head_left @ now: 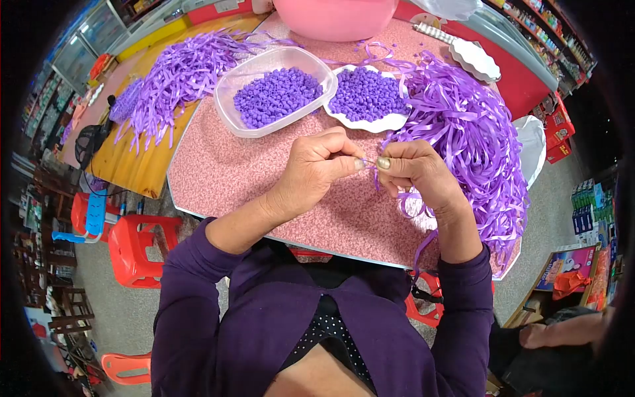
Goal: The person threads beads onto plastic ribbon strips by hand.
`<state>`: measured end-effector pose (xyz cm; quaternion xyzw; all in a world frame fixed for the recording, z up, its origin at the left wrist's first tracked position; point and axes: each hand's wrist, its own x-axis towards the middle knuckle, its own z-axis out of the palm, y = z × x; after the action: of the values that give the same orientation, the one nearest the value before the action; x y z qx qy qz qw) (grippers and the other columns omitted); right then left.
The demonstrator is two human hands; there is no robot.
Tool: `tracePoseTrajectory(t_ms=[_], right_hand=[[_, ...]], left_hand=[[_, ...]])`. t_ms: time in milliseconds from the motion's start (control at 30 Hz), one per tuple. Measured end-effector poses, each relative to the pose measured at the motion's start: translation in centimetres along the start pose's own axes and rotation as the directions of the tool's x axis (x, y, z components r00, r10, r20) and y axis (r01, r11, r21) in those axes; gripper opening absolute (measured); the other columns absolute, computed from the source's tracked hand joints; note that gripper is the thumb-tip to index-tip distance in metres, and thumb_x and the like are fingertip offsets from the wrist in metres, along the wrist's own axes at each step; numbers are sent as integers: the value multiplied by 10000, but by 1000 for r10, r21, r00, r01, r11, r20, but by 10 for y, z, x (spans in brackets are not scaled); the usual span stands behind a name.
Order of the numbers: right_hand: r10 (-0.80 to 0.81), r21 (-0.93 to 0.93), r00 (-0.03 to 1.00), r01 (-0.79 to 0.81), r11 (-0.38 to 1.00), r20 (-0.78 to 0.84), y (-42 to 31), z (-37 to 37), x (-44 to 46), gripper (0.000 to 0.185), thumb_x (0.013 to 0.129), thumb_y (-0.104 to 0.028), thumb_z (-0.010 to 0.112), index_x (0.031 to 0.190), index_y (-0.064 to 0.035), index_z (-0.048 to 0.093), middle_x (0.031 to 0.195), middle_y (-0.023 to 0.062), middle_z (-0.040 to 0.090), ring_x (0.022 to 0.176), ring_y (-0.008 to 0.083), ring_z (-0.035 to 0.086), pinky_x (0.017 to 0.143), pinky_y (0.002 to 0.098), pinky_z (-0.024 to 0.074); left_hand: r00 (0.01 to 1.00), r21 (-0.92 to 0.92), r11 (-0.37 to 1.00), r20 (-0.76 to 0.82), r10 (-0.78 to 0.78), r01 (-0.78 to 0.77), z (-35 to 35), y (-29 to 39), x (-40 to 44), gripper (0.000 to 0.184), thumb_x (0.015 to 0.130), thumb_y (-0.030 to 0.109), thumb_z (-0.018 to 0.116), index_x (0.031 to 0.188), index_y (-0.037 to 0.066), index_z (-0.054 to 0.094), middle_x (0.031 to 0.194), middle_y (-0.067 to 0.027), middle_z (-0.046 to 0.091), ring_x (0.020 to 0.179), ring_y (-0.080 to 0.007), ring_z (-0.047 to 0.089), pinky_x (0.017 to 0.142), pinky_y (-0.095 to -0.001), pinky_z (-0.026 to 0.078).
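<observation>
Over the pink speckled table [231, 178], my left hand [313, 167] and my right hand [423, 173] meet fingertip to fingertip. Both are closed in a pinch on a thin purple ribbon [370, 163], a short stretch of which shows between the thumbs. Whether a bead sits on it is too small to tell. Just beyond my hands are a clear plastic tub [231, 126] of purple beads [276, 96] and a white scalloped plate [387, 124] with more purple beads [367, 94]. A large heap of purple ribbons [469, 139] lies against my right hand's side and hangs over the table edge.
A pink basin [334, 20] stands at the back. More purple ribbons [188, 69] lie on a wooden table [132, 165] to the left. Red stools [135, 251] are beside and below the table. Another person's arm [565, 331] shows at the lower right.
</observation>
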<state>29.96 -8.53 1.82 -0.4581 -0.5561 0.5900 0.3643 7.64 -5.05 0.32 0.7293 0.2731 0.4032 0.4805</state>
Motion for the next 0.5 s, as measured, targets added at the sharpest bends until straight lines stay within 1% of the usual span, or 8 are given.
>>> tracePoseTrajectory(t_ms=[100,167,233,267,300,367,433,500], right_hand=[[9,-89,1000,-8,996,11,-1,-4,1,299,909,-226,683,710,-7,646,562,-16,510,502,80,471,473,260,318],[14,-78,1000,-13,997,14,5,-7,3,293,909,-223,684,709,-12,645,575,-18,522,508,75,470,475,255,327],[16,-68,1000,-15,998,17,8,-10,4,288,908,-220,685,708,-17,644,588,-20,534,514,69,469,477,250,337],[5,-139,1000,-7,990,-14,7,-11,4,284,912,-216,682,708,-21,644,592,-19,540,520,64,468,480,245,344],[-7,-211,999,-2,978,-45,7,-11,3,281,915,-212,678,708,-26,644,595,-18,546,527,58,467,483,240,352],[-2,-228,999,-11,974,-55,2,-8,1,249,900,-191,689,716,-28,646,615,-14,557,553,51,475,492,239,358],[1,-250,998,-17,968,-64,2,-8,-1,218,884,-169,700,725,-30,648,634,-10,568,578,45,483,501,239,363],[-142,-104,989,136,985,-51,9,-7,0,156,830,-121,730,770,-3,647,701,-9,589,649,50,510,541,246,397]], left_hand=[[998,-50,997,0,-67,67,0,1,-2,67,845,45,702,866,-19,700,753,16,547,690,-66,472,616,-234,366],[976,-81,973,12,-217,218,0,5,-3,62,838,57,719,857,-2,713,698,27,558,628,-63,465,586,-238,369],[970,-83,966,1,-244,244,1,4,-3,61,831,58,726,857,3,719,686,25,579,615,-59,476,580,-233,376],[963,-85,960,-10,-269,267,2,3,-2,60,825,59,734,857,8,726,675,23,601,602,-55,487,575,-228,384],[963,-85,960,-10,-268,267,5,-1,-1,60,825,59,734,857,8,726,675,23,601,602,-55,487,575,-228,384],[979,-172,970,-84,-187,170,11,-12,2,64,806,50,743,850,5,733,718,-1,657,612,-46,525,572,-212,398],[971,-202,958,-83,-224,204,7,-14,3,57,800,44,743,843,8,735,732,-9,671,627,-45,540,580,-208,407],[961,-229,943,-81,-264,240,2,-14,4,49,795,39,744,835,11,736,745,-17,684,642,-43,556,587,-205,416]])
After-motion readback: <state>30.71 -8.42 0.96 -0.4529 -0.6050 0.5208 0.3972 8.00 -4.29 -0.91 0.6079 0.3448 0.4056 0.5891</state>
